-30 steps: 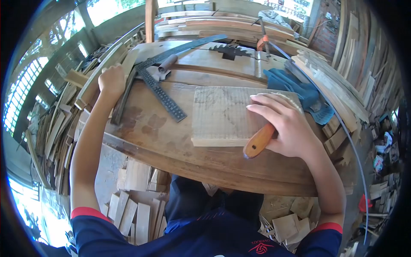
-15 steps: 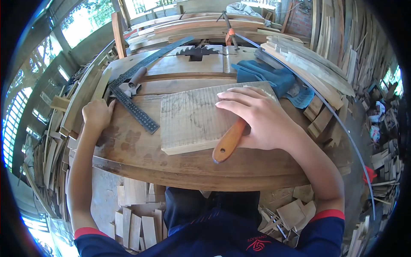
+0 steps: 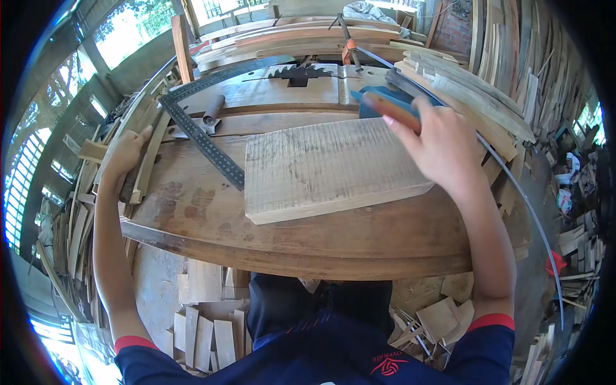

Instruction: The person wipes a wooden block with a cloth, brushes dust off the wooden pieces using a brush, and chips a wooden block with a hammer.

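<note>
In my right hand (image 3: 446, 144) is a wooden-handled tool (image 3: 394, 112), its handle pointing up and left; the head is hidden behind my fingers. That hand hovers over the right end of a thick rough-sawn board (image 3: 333, 167) lying flat on the table. At the table's left edge my left hand (image 3: 127, 153) is closed around a narrow wooden strip (image 3: 153, 157). A dark metal framing square (image 3: 202, 142) lies between that hand and the board. Near its corner rests a small brown-grey roll (image 3: 213, 109). Beyond the right hand shows part of a blue cloth (image 3: 371, 106).
A toothed circular blade (image 3: 308, 74) lies at the back of the wooden table (image 3: 308, 247), beside a slot. An orange clamp (image 3: 349, 51) stands behind it. Stacked planks (image 3: 301, 38) fill the back. Offcuts (image 3: 205, 333) lie on the floor below.
My right hand has lifted off the board and swung right, turning the handle upward. My left hand has moved left, and the strip beside it reaches nearer me. The square's corner has shifted away.
</note>
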{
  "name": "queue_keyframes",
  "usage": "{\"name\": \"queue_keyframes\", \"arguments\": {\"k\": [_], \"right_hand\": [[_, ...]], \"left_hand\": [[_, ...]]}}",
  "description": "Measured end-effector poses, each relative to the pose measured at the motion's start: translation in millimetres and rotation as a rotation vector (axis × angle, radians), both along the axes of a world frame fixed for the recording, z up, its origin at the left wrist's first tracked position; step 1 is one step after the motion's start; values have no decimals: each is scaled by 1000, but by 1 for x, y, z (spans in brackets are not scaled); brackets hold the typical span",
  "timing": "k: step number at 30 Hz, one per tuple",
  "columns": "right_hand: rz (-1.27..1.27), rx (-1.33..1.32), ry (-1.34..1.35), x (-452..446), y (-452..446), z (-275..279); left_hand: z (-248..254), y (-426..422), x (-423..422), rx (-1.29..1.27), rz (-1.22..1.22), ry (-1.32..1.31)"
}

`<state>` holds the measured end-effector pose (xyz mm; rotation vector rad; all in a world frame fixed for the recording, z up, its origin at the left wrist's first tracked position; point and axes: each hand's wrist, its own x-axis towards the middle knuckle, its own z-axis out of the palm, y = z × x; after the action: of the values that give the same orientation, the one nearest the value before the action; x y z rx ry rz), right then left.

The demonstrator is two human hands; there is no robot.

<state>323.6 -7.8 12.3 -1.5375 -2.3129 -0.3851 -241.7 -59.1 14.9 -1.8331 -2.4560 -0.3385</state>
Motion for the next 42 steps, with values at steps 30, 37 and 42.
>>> {"name": "queue_keyframes", "arguments": {"k": [30, 37, 42], "right_hand": [[685, -278, 1629, 15, 54, -24], [631, 289, 1781, 42, 61, 9], [563, 243, 1711, 44, 63, 8]], "left_hand": [[28, 105, 413, 353, -1358, -440], [33, 243, 469, 639, -1053, 89], [30, 289, 502, 69, -1026, -70]]}}
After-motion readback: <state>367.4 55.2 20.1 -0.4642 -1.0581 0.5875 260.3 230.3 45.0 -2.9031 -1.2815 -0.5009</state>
